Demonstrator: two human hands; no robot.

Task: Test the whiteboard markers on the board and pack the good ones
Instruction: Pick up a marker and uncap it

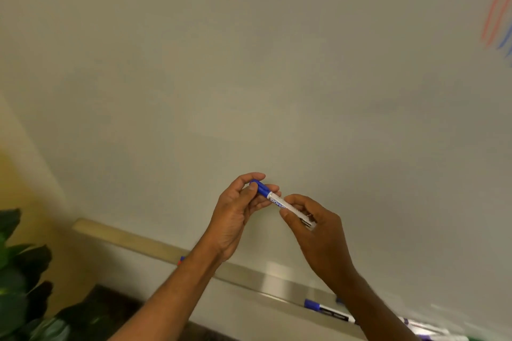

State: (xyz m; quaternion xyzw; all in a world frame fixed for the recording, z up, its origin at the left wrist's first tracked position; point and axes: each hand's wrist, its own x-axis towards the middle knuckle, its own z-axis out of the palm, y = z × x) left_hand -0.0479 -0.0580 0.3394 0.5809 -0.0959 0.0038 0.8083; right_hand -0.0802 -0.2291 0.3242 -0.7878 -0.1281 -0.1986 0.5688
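Observation:
I hold a blue-capped whiteboard marker [277, 201] in both hands in front of the whiteboard [249, 77]. My left hand [238, 216] pinches its blue cap between thumb and fingers. My right hand [315, 230] grips the white barrel at the other end. The cap sits on the marker. Red and blue test strokes [497, 14] show at the board's far right edge.
The board's tray [249, 279] runs along the bottom. On it lie another blue-capped marker [327, 311], more markers at the lower right [432, 329], and a red-and-blue tip [181, 260] behind my left forearm. A leafy plant [19, 285] stands at the lower left.

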